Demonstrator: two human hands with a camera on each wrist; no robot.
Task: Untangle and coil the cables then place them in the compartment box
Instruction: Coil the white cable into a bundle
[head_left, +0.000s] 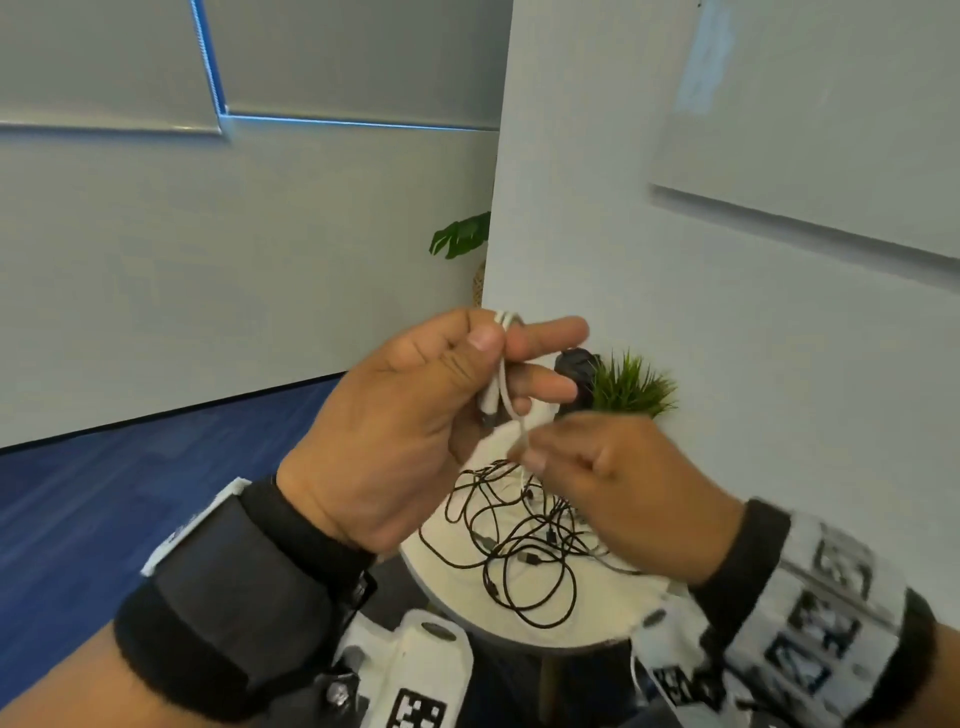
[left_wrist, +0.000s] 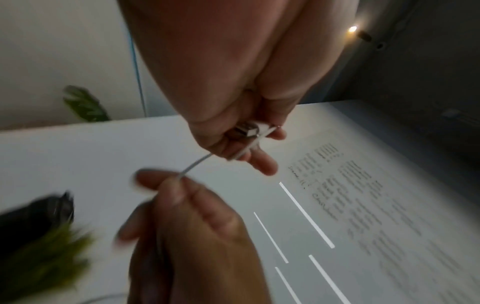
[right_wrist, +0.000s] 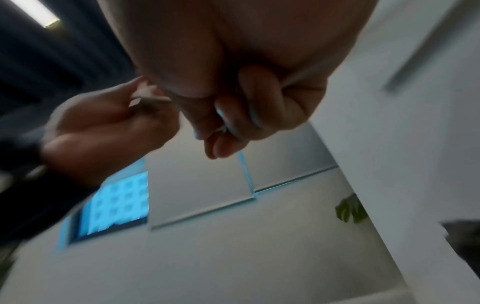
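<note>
A thin white cable (head_left: 503, 387) is held up in the air between both hands. My left hand (head_left: 415, 415) pinches its looped part and the white plug (left_wrist: 250, 129) between thumb and fingers. My right hand (head_left: 613, 478), lower and to the right, pinches the free strand (left_wrist: 194, 164) and holds it taut. Below the hands a tangle of black cables (head_left: 524, 540) lies on a small round white table (head_left: 587, 618). The compartment box is not in view.
A small green grass-like plant (head_left: 631, 387) and a dark object (head_left: 574, 364) sit at the table's far edge by the white wall (head_left: 727, 364). Blue carpet (head_left: 104, 509) lies to the left. A larger leafy plant (head_left: 460, 236) peeks from behind the wall corner.
</note>
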